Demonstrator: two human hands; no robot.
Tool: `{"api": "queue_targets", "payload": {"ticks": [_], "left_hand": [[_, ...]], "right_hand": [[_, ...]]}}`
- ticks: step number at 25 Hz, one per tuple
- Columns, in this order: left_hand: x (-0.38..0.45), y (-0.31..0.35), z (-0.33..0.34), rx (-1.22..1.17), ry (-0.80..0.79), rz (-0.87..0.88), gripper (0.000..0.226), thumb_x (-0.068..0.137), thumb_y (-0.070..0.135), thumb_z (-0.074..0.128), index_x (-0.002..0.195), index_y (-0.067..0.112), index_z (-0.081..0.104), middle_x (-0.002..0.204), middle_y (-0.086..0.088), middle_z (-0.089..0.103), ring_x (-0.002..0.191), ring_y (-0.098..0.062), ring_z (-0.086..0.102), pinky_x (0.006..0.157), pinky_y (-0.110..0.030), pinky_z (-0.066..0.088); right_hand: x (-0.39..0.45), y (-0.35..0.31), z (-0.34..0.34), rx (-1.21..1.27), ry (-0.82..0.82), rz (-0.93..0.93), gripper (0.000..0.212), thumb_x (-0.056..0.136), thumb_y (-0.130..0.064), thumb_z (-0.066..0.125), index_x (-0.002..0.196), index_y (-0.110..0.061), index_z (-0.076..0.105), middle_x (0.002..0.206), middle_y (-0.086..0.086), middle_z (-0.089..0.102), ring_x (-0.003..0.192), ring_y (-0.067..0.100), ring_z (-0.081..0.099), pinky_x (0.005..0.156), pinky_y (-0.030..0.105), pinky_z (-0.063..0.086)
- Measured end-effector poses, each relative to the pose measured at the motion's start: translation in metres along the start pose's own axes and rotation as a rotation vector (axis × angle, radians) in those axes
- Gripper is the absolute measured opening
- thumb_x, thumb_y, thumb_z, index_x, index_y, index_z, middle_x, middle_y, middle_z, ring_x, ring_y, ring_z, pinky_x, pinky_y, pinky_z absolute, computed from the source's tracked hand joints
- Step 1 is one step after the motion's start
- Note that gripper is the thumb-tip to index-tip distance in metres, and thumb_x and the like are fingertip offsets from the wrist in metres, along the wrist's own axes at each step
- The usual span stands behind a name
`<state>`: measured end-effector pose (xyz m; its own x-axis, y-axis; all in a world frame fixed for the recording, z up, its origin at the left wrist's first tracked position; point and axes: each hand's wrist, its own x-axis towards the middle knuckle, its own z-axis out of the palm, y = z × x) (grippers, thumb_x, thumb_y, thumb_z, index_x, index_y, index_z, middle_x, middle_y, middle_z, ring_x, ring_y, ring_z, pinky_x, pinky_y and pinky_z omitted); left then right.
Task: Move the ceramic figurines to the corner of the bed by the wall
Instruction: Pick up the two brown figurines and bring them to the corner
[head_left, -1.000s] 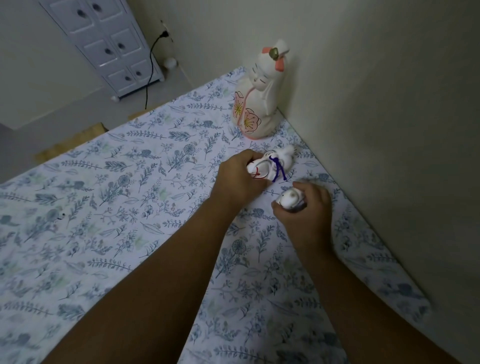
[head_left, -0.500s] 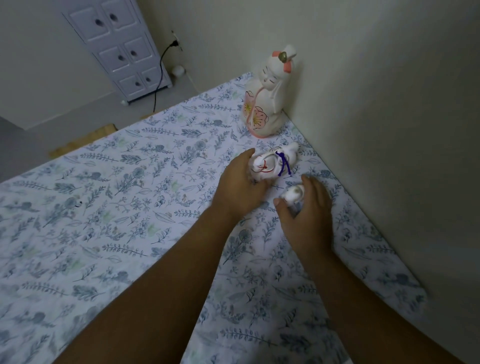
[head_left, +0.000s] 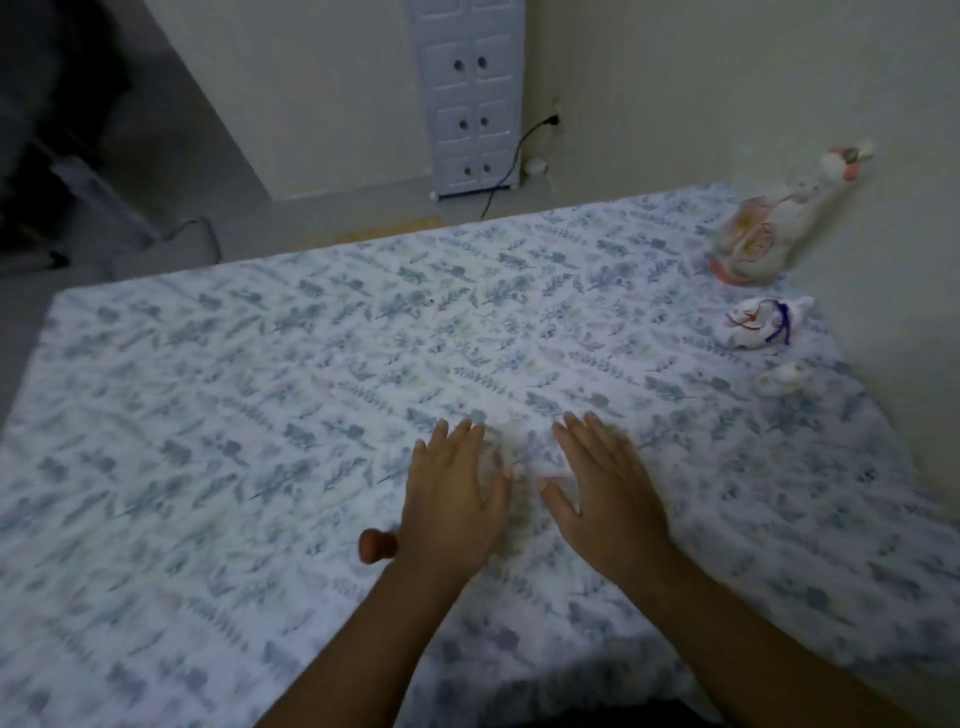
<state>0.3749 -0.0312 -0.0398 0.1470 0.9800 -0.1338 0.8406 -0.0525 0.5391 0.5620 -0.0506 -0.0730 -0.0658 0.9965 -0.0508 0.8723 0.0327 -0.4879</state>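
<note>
Three ceramic figurines sit along the wall at the far right of the bed. A tall white and pink figurine stands in the corner. In front of it lies a white figurine with a purple cord, then a small white figurine. My left hand and my right hand hover flat over the middle of the floral sheet, fingers spread, holding nothing. A small brown object lies on the sheet just left of my left wrist; blur hides its shape.
The wall runs along the bed's right side. Beyond the far edge stand a white drawer cabinet and a black cable plugged into a socket. Dark furniture fills the far left.
Both hands let go of the two small figurines and drew back toward the middle of the bed. The view swung left, so the figurines now sit at the right edge.
</note>
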Motion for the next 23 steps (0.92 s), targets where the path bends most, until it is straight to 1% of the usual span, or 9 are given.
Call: {"api": "queue_targets", "payload": {"ticks": [3, 5, 7, 9, 11, 14, 19, 21, 23], "left_hand": [[-0.047, -0.051, -0.023, -0.012, 0.037, -0.031, 0.069, 0.095, 0.042, 0.050, 0.156, 0.016, 0.032, 0.165, -0.001, 0.027, 0.156, -0.019, 0.008, 0.124, -0.034, -0.005], [-0.066, -0.082, -0.030, -0.039, 0.011, -0.064, 0.074, 0.090, 0.040, 0.052, 0.157, 0.017, 0.030, 0.165, 0.000, 0.025, 0.156, -0.020, 0.007, 0.126, -0.037, -0.001], [-0.075, -0.113, -0.031, -0.092, -0.058, -0.123, 0.079, 0.084, 0.036, 0.059, 0.156, 0.018, 0.031, 0.164, -0.001, 0.029, 0.154, -0.025, 0.015, 0.125, -0.043, 0.015], [-0.075, -0.132, -0.025, -0.181, -0.106, -0.169, 0.076, 0.078, 0.031, 0.065, 0.149, 0.018, 0.041, 0.153, -0.003, 0.044, 0.144, -0.028, 0.037, 0.115, -0.044, 0.036], [-0.071, -0.138, -0.019, -0.250, -0.106, -0.193, 0.058, 0.077, 0.022, 0.068, 0.134, 0.019, 0.055, 0.132, -0.002, 0.058, 0.123, -0.022, 0.053, 0.096, -0.033, 0.047], [-0.062, -0.134, -0.019, -0.271, -0.060, -0.196, 0.022, 0.081, 0.012, 0.069, 0.100, 0.021, 0.063, 0.095, 0.002, 0.063, 0.085, -0.017, 0.058, 0.068, -0.024, 0.043], [-0.048, -0.101, -0.021, -0.371, -0.087, -0.112, 0.029, 0.085, 0.008, 0.071, 0.107, 0.024, 0.062, 0.084, 0.010, 0.065, 0.078, -0.005, 0.061, 0.068, -0.018, 0.049], [-0.037, -0.079, -0.011, -0.354, -0.105, -0.035, 0.020, 0.084, 0.007, 0.071, 0.095, 0.021, 0.063, 0.082, 0.005, 0.068, 0.079, -0.011, 0.064, 0.071, -0.028, 0.056], [-0.021, -0.049, 0.008, -0.353, -0.133, 0.069, 0.022, 0.082, 0.006, 0.073, 0.095, 0.022, 0.066, 0.088, 0.005, 0.070, 0.085, -0.014, 0.066, 0.079, -0.035, 0.058]], "right_hand": [[-0.016, -0.055, 0.034, 0.016, -0.148, -0.110, 0.078, 0.089, -0.059, 0.030, 0.158, -0.025, 0.026, 0.164, -0.014, 0.016, 0.153, 0.005, 0.002, 0.126, 0.035, -0.001], [-0.022, -0.076, 0.052, 0.021, -0.219, -0.133, 0.082, 0.085, -0.057, 0.040, 0.159, -0.025, 0.023, 0.164, -0.014, 0.017, 0.153, 0.006, 0.004, 0.127, 0.036, 0.003], [-0.023, -0.092, 0.069, 0.050, -0.274, -0.132, 0.085, 0.085, -0.050, 0.056, 0.159, -0.024, 0.023, 0.165, -0.009, 0.023, 0.154, 0.010, 0.011, 0.126, 0.037, 0.011], [-0.021, -0.103, 0.080, 0.118, -0.308, -0.069, 0.083, 0.087, -0.035, 0.070, 0.158, -0.025, 0.028, 0.160, -0.007, 0.035, 0.151, 0.015, 0.024, 0.121, 0.032, 0.022], [-0.018, -0.112, 0.089, 0.187, -0.263, -0.014, 0.071, 0.086, -0.021, 0.075, 0.149, -0.025, 0.043, 0.144, -0.002, 0.054, 0.136, 0.020, 0.046, 0.110, 0.031, 0.038], [-0.015, -0.120, 0.097, 0.241, -0.147, 0.007, 0.043, 0.089, -0.011, 0.071, 0.130, -0.018, 0.063, 0.119, 0.003, 0.069, 0.113, 0.021, 0.062, 0.096, 0.038, 0.052], [-0.029, -0.103, 0.073, 0.352, -0.037, 0.099, 0.037, 0.085, -0.008, 0.074, 0.121, -0.015, 0.066, 0.095, -0.003, 0.068, 0.093, 0.013, 0.063, 0.088, 0.036, 0.056], [-0.038, -0.080, 0.056, 0.410, 0.027, 0.168, 0.039, 0.086, -0.009, 0.076, 0.122, -0.017, 0.064, 0.090, -0.006, 0.065, 0.091, 0.010, 0.063, 0.089, 0.034, 0.056], [-0.047, -0.048, 0.033, 0.471, 0.088, 0.266, 0.045, 0.087, -0.012, 0.077, 0.128, -0.020, 0.061, 0.096, -0.006, 0.063, 0.096, 0.011, 0.063, 0.092, 0.030, 0.056]]}}
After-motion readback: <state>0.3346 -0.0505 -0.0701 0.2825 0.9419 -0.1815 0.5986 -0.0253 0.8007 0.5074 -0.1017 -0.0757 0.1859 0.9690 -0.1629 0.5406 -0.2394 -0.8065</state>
